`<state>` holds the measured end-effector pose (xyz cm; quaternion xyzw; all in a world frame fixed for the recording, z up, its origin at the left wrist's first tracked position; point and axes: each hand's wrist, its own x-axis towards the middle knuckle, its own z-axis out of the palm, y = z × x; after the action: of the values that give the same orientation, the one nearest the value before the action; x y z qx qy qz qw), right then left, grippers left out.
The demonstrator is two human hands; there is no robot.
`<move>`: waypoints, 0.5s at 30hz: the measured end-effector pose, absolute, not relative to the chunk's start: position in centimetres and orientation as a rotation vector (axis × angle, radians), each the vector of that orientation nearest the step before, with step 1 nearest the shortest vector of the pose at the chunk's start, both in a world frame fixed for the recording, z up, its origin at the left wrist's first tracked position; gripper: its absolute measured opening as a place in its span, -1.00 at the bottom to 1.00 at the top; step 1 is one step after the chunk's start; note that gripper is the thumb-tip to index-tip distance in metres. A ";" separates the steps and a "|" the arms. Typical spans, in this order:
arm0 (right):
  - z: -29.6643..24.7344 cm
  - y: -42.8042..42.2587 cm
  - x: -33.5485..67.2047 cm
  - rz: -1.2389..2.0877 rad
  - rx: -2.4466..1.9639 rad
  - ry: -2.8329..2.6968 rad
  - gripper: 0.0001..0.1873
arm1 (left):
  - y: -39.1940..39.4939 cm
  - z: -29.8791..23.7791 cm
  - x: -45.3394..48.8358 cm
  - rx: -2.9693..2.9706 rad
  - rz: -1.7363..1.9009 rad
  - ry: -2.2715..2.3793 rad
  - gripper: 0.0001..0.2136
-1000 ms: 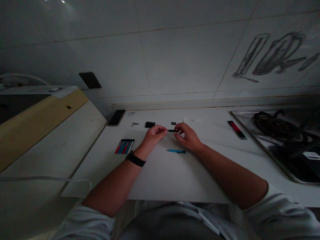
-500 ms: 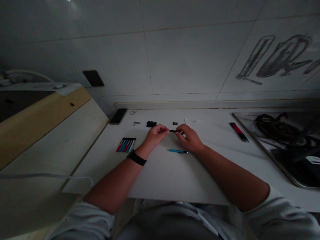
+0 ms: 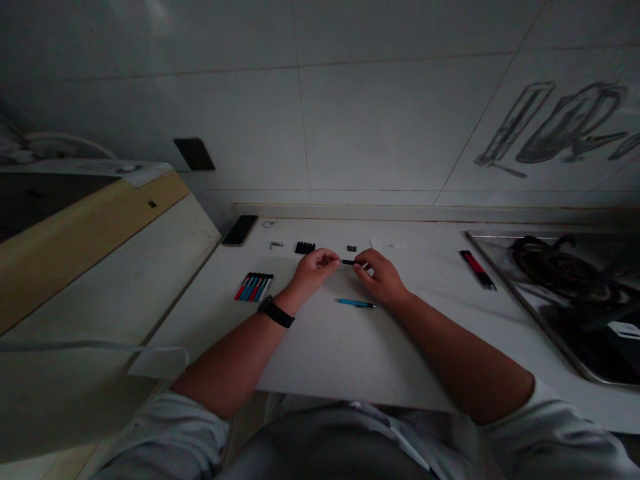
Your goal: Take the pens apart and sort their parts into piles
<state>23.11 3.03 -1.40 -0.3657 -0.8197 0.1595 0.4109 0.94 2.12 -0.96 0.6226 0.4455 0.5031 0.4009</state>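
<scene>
My left hand (image 3: 315,272) and my right hand (image 3: 381,277) are raised over the white counter, fingertips pinched and facing each other. Between them lies a short black tube (image 3: 349,262), which looks like a pen part. My right fingers grip its right end; my left fingertips close at its paler left tip, where detail is too small to make out. Just below the hands a blue pen (image 3: 356,303) rests on the counter. Behind them are several black ribbed pieces (image 3: 305,247), small dark pieces (image 3: 351,248) and thin white sticks (image 3: 375,245).
Left of my hands lies a row of coloured pen barrels (image 3: 254,287), with small springs (image 3: 276,245) and a phone (image 3: 240,230) behind. Tiny clear bits (image 3: 397,246) lie farther right. Red-and-black pens (image 3: 478,269) sit beside a gas stove (image 3: 560,273). A board-sided box (image 3: 170,247) borders the left.
The view has shifted slightly. My hands keep nearly the same pose around the black tube, and a little more of it shows between the fingertips.
</scene>
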 end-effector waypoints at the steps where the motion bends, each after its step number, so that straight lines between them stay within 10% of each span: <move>1: -1.4 3.1 23.1 0.403 -0.947 -2.037 -0.88 | 2.3 -0.7 1.0 1.608 1.306 1.174 -0.82; 15: -3.4 5.2 24.5 0.413 -1.077 -1.902 -0.75 | 4.8 9.8 16.1 1.891 1.620 0.754 -0.88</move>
<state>24.50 5.20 -3.42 -0.4343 -0.7668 0.1666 0.4424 16.07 4.83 9.82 0.7005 0.2793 0.6002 0.2666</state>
